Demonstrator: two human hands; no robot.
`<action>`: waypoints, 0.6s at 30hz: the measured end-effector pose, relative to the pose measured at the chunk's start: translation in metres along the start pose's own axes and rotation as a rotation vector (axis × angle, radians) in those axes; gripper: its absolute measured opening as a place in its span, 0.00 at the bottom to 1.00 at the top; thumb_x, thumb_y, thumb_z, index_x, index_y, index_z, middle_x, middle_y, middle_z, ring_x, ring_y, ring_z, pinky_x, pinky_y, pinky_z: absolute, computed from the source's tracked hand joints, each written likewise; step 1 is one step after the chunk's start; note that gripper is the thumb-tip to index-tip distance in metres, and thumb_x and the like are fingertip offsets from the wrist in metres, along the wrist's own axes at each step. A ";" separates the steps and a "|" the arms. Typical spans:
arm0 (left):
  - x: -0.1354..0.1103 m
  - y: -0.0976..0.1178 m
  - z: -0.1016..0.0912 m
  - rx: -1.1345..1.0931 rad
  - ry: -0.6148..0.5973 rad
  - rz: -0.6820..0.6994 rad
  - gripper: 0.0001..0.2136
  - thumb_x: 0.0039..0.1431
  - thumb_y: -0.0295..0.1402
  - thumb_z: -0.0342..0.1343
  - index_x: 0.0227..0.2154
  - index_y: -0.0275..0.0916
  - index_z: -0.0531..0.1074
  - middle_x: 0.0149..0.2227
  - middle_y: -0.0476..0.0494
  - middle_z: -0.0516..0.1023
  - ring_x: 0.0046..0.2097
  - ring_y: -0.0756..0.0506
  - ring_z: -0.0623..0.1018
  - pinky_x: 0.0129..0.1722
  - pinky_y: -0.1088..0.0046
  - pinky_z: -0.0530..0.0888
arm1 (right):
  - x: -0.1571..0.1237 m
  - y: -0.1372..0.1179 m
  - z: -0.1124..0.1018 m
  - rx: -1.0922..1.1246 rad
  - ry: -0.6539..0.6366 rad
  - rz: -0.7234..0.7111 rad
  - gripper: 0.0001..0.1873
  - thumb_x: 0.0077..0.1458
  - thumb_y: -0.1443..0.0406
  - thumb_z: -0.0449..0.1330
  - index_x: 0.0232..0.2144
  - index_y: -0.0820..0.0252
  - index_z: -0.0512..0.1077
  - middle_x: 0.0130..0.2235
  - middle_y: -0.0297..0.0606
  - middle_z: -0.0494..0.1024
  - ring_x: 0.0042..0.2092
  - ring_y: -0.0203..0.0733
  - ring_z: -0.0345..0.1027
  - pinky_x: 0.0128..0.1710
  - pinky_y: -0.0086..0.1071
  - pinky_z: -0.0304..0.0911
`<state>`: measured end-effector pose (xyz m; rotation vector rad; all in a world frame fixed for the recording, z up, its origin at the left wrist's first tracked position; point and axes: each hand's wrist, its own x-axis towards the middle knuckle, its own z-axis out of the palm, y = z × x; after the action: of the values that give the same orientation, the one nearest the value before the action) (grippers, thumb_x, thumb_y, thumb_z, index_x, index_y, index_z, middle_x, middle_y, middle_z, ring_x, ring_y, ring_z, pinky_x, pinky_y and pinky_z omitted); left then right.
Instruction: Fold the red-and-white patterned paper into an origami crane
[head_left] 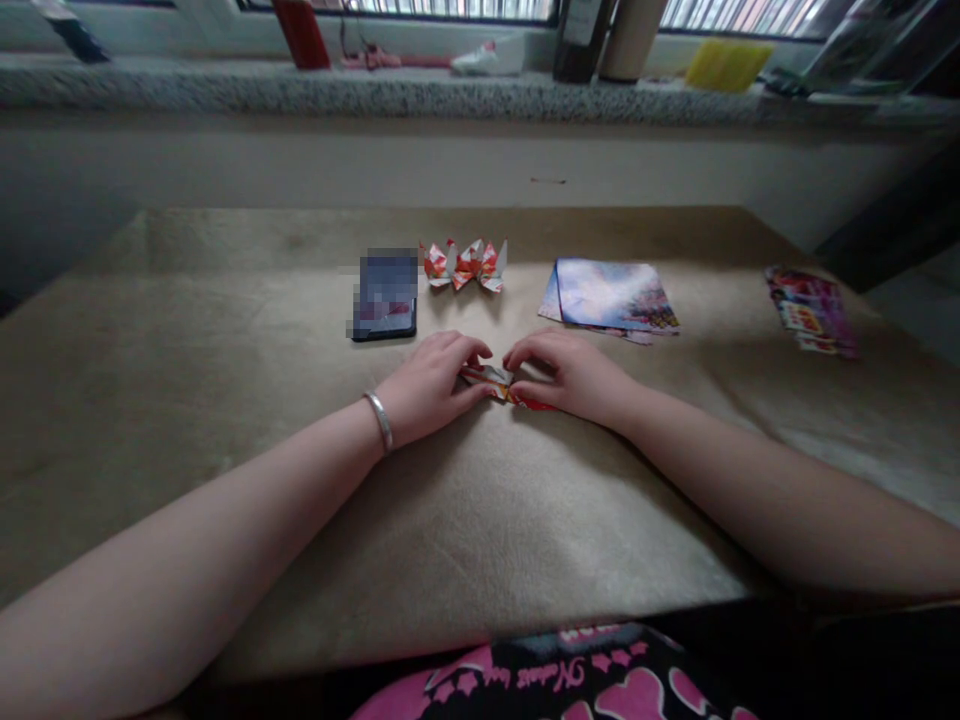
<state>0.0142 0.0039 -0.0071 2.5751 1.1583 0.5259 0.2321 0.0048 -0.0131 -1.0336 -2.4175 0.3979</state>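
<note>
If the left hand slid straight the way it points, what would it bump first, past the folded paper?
Probably the right hand, which faces the left hand across the folded paper, though depth is hard to judge here.

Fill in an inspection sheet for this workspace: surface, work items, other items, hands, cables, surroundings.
Surface: tan table covering, lightly creased.
Work items: folded patterned paper, partly hidden by fingers.
Other items: red-and-white folded-paper figures; dark-edged device, image pixelated; overlapping printed sheets; pink-purple printed papers, far right.
Hands: left hand and right hand both grip the paper; silver bracelet on left wrist.
Cables: nothing seen on the table; sill too blurred to tell.
Surroundings: speckled windowsill bearing red container and yellow item.
</note>
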 end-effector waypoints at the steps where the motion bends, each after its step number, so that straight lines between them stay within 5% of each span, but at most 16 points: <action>1: 0.000 -0.001 0.000 -0.025 0.003 0.001 0.14 0.55 0.36 0.55 0.42 0.35 0.68 0.39 0.42 0.71 0.42 0.45 0.71 0.45 0.65 0.69 | 0.000 0.000 0.000 0.004 0.002 0.000 0.11 0.50 0.60 0.62 0.36 0.60 0.72 0.39 0.39 0.78 0.43 0.43 0.68 0.46 0.37 0.62; 10: 0.001 -0.004 0.000 -0.209 0.071 0.130 0.08 0.55 0.28 0.55 0.39 0.37 0.71 0.32 0.48 0.68 0.32 0.53 0.71 0.34 0.77 0.71 | -0.003 -0.001 -0.001 0.066 0.010 -0.129 0.06 0.51 0.62 0.61 0.33 0.58 0.73 0.39 0.38 0.77 0.42 0.41 0.69 0.45 0.37 0.62; 18: -0.001 -0.001 -0.004 -0.204 0.248 0.280 0.06 0.57 0.28 0.55 0.37 0.34 0.71 0.35 0.45 0.71 0.35 0.53 0.73 0.36 0.79 0.73 | -0.006 -0.008 -0.001 -0.023 0.164 -0.125 0.05 0.53 0.64 0.59 0.32 0.59 0.72 0.33 0.38 0.76 0.37 0.40 0.67 0.37 0.33 0.61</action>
<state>0.0118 0.0041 -0.0040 2.5558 0.7637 0.9954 0.2313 -0.0051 -0.0103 -0.8832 -2.3282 0.2337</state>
